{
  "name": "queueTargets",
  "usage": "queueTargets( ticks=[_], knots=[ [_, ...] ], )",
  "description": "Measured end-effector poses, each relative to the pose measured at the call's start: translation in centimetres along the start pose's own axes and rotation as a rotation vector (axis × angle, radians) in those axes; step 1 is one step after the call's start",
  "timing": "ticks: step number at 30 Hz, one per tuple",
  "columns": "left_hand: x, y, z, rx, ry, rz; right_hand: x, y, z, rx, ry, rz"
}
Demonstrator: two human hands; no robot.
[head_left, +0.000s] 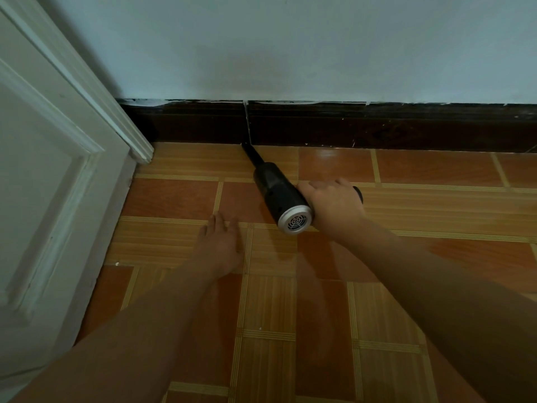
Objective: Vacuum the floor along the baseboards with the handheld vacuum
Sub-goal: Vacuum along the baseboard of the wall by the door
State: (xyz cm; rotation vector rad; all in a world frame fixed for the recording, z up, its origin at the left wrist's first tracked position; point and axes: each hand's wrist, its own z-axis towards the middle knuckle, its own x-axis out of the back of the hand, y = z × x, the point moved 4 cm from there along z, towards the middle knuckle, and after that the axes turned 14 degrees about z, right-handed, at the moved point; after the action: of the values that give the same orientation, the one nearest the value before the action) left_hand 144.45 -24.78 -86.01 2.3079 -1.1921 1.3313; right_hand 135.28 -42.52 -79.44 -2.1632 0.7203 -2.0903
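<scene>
My right hand [334, 207] grips the handle of a black handheld vacuum [276, 189] with a silver vented rear cap. Its narrow black nozzle points up and left, and the tip touches the floor right at the foot of the dark brown baseboard [377, 128], near a vertical seam in it. My left hand [222, 245] rests flat on the orange tiled floor [436, 205], fingers straight, left of and nearer to me than the vacuum, holding nothing.
A white panelled door [43, 184] and its frame stand at the left, meeting the baseboard in the corner. A pale blue wall [290, 45] rises above the baseboard. Small white specks lie on the tiles near the door.
</scene>
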Motion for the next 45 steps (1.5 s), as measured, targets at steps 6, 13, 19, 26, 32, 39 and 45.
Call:
queueTargets(
  ticks=[6,13,19,26,32,39,45],
  knots=[
    [0.3,0.5,0.0,0.003,-0.032,0.049,0.2,0.7,-0.5,-0.007,0.01,0.019],
    [0.5,0.7,0.2,0.021,-0.053,0.083,1.2,2.6,-2.2,-0.029,0.002,-0.029],
    [0.4,0.8,0.5,0.03,-0.056,0.104,1.8,3.6,-2.8,-0.041,-0.017,-0.019],
    [0.4,0.8,0.4,0.03,-0.053,0.1,1.7,2.8,-2.2,-0.008,-0.008,-0.013],
    [0.3,0.7,0.3,0.024,-0.054,0.088,1.2,1.7,-1.0,0.02,-0.007,-0.01],
    [0.2,0.5,0.3,0.01,-0.038,0.068,0.8,0.4,0.3,0.056,-0.003,0.033],
    [0.1,-0.4,0.1,-0.039,-0.009,0.042,0.1,-1.3,2.0,0.086,-0.036,0.057]
  ],
)
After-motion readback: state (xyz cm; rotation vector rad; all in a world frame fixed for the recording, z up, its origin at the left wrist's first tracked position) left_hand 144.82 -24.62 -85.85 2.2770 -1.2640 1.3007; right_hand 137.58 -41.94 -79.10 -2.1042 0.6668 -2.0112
